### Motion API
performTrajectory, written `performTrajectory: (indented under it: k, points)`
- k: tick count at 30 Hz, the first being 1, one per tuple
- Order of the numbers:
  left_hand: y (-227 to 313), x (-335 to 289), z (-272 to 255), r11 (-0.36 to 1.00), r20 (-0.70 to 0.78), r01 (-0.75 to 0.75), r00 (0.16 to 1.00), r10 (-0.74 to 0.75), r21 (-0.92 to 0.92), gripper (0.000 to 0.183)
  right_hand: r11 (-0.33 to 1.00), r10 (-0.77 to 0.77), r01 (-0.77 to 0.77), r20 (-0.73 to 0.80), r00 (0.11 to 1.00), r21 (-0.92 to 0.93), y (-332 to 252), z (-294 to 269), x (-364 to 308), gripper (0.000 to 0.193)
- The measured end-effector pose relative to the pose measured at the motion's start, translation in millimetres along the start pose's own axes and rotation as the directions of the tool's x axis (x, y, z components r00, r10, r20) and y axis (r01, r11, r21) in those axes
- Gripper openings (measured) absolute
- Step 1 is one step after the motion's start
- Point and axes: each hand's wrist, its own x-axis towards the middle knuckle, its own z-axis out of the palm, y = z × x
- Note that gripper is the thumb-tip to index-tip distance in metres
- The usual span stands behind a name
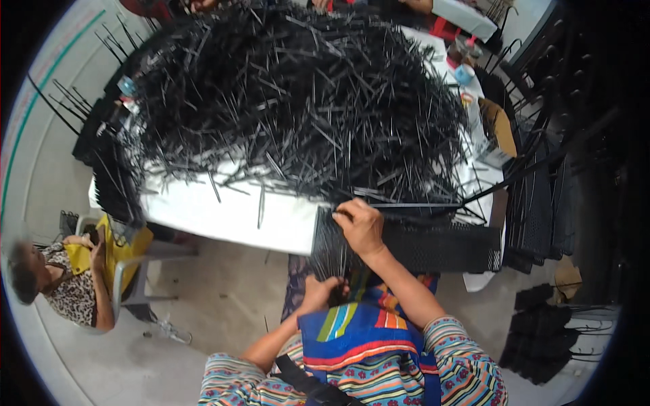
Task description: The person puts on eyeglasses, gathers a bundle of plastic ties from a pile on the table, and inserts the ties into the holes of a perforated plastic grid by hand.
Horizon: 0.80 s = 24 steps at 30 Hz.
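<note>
A black woven panel [440, 248] lies along the near edge of the white table, reaching to the right. From its left end, loose black strips [328, 243] hang toward me and draw together. Close to my lap, my left hand [321, 294] is closed around the lower ends of these strips. Above it, my right hand [361, 225] is closed in a pinch at the strips' upper end, beside the panel. What lies between its fingertips is too small to make out. A large heap of loose black strips [298, 101] rises just beyond both hands.
The white table [210, 210] shows bare in front of the heap. An open cardboard box [497, 132] stands at its right. Black frames [548, 210] crowd the right side, and dark bundles [538, 331] lie below them. A seated person [74, 284] with yellow material is at left.
</note>
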Motion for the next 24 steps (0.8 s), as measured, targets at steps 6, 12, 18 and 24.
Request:
performTrajectory:
  k: [6,12,18,24]
  points:
    - [-4,1,-7,0.994,0.004,-0.106,0.994,0.106,-0.034,0.01,0.992,-0.099,0.102,0.047,0.994,-0.074,-8,4,9,0.006]
    - [-1,-3,-3,0.988,-0.016,-0.131,0.991,0.131,-0.079,0.008,0.965,-0.189,0.216,0.178,0.966,-0.146,1,-1,11,0.01]
    - [-5,-19,-3,0.977,0.014,-0.161,0.986,0.165,-0.143,0.009,0.984,-0.139,0.148,0.094,0.986,-0.096,10,-6,-20,0.007]
    - [2,-9,-4,0.965,0.097,-0.264,0.96,0.262,0.004,0.01,0.991,0.002,-0.034,0.25,0.968,0.127,11,-8,-19,0.019]
